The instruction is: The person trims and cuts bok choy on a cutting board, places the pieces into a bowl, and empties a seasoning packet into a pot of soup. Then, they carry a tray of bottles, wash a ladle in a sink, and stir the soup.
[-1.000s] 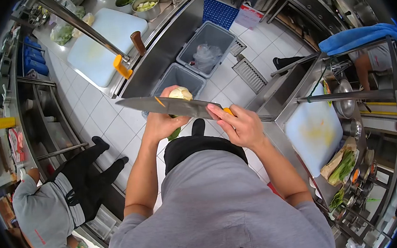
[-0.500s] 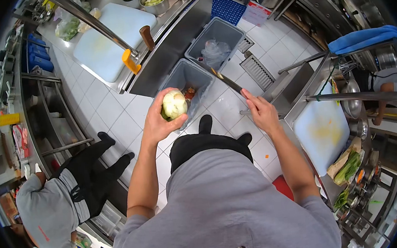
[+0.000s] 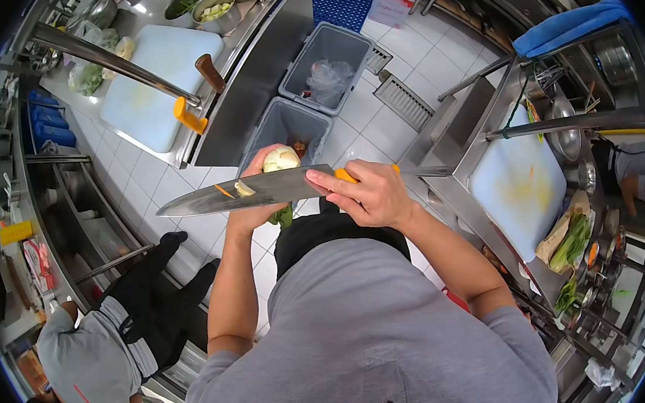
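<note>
My left hand (image 3: 246, 220) is wrapped round a pale round vegetable (image 3: 283, 157), with a green leaf (image 3: 283, 217) hanging below it. A large chef's knife (image 3: 200, 200) with a yellow handle is gripped in my right hand (image 3: 374, 193). Its broad blade points left and passes in front of my left hand and the vegetable's lower part, hiding them in part. A thin orange strip and a pale scrap cling to the blade. Just beyond the vegetable stands a grey bin (image 3: 315, 129) with scraps inside.
A second grey bin (image 3: 359, 45) holds a clear plastic bag. White cutting boards lie on the counter (image 3: 151, 86) at left and the one (image 3: 517, 192) at right. Knife handles jut over the left counter's edge. A person (image 3: 95, 367) in grey stands at lower left.
My right hand has swung the knife left and inward, so its blade now crosses in front of the vegetable. My left hand keeps its hold. The view has shifted slightly.
</note>
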